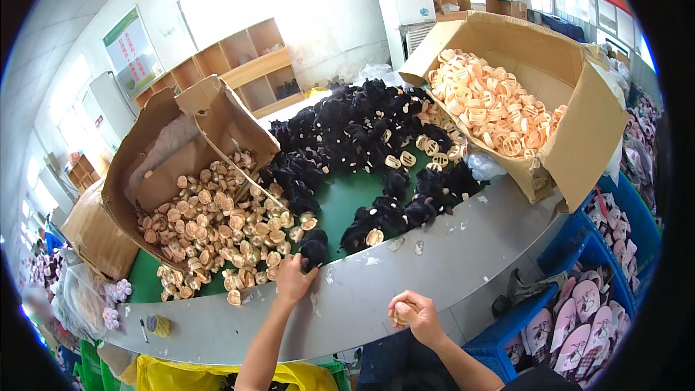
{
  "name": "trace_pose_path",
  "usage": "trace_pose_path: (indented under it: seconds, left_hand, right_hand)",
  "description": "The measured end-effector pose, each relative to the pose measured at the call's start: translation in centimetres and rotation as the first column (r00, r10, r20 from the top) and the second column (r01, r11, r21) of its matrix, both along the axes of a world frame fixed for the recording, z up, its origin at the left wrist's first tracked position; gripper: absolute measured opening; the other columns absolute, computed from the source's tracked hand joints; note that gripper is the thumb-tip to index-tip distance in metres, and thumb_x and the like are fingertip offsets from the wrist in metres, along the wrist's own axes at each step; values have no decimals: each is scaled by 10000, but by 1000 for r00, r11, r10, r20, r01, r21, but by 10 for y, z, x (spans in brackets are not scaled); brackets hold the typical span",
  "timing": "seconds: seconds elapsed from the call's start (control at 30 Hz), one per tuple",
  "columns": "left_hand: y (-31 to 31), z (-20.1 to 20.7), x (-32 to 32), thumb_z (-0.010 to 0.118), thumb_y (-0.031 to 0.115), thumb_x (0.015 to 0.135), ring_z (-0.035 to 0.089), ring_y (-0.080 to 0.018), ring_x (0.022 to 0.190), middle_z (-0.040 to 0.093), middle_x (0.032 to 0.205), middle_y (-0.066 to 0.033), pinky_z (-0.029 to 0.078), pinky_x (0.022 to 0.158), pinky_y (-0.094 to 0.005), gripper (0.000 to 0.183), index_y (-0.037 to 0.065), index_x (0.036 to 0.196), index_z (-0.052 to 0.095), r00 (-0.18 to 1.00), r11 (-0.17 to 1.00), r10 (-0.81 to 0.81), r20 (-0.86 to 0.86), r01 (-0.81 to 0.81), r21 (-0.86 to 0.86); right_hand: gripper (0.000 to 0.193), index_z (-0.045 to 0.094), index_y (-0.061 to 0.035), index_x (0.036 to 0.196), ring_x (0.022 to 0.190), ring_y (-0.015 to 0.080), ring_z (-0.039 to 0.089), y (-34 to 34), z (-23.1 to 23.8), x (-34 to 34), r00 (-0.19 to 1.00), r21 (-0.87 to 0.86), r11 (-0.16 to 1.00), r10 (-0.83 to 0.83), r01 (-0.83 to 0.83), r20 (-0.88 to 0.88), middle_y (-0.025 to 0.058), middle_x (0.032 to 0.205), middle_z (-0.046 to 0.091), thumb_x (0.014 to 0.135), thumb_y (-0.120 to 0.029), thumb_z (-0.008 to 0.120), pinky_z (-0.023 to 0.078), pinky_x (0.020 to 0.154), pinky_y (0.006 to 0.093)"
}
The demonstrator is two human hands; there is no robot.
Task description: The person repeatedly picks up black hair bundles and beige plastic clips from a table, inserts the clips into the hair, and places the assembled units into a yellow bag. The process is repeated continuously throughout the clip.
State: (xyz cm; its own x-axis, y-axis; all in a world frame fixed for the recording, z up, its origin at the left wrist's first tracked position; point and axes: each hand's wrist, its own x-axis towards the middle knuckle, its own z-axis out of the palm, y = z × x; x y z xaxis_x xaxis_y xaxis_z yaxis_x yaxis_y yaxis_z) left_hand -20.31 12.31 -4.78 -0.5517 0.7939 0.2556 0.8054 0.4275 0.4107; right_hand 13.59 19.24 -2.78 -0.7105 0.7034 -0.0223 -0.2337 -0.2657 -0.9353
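My left hand [294,280] is closed at the table's near edge, its fingers pinching the lower end of a small black fuzzy plush piece [314,247]. Further right, my right hand [418,314] is curled closed over the metal edge. A bit of a small beige part [399,316] shows between its fingers; most of it is hidden. Beside my left hand spreads a heap of round gold-and-beige plastic parts [224,221], spilling from a torn carton [156,137]. More black plush pieces [340,127] lie piled beyond, several in a row to the right.
A curved grey metal rim [427,261] borders the green tabletop [340,199]. An open carton [572,101] of beige plastic parts [499,105] stands back right. Blue crates [499,362] with pink slippers [575,347] sit right. A yellow tape roll [158,326] and a pen [143,329] lie left.
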Motion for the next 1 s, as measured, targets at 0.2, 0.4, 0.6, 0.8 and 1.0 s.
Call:
trace_pose_path:
  seconds: [0.2, 0.4, 0.6, 0.8, 1.0]
  left_hand:
    - [12, 26, 21, 782, 142, 774, 612, -377, 956, 626, 1028, -166, 486, 851, -465, 313, -4, 1001, 624, 997, 941, -23, -75, 47, 335]
    - [-4, 101, 120, 757, 71, 885, 624, -191, 761, 638, 836, -81, 491, 719, -301, 227, -1, 1028, 596, 922, 830, -260, 287, 62, 554]
    - [-39, 96, 183, 732, 103, 964, 595, -43, 810, 651, 917, 9, 481, 737, -193, 195, 27, 1076, 592, 503, 793, -325, 801, -316, 521]
    - [-60, 71, 202, 687, 145, 995, 557, -19, 833, 651, 945, 24, 446, 747, -174, 162, 22, 1077, 621, 285, 752, -333, 899, -495, 435]
    - [-77, 68, 200, 764, 173, 886, 612, -104, 1054, 649, 1126, -41, 495, 908, -259, 451, 30, 1263, 563, 264, 764, -369, 891, -461, 452]
  right_hand:
    - [162, 652, -8, 1032, 690, 92, 623, 3, -8, -2, 1000, -19, 1000, -24, 23, -4, 62, 854, 674, 1006, -142, 564, 499, 604, 226]
    - [111, 645, -14, 1034, 647, 96, 578, 12, 12, -6, 992, 350, 928, -113, 125, -54, 63, 866, 626, 1026, -66, 547, 486, 573, 244]
    - [427, 652, -26, 1183, 791, 169, 627, 4, 42, -32, 993, 425, 904, -92, 52, 74, 83, 875, 625, 866, -276, 794, 512, 736, 296]
    - [179, 666, 37, 1061, 811, 76, 617, -12, 23, -34, 976, 113, 970, 213, -216, 39, 30, 897, 646, 949, -96, 707, 515, 725, 233]
    - [118, 633, 25, 1010, 728, 28, 565, -23, 19, -39, 966, -36, 969, 246, -244, 80, -3, 818, 620, 987, -87, 663, 486, 629, 212]
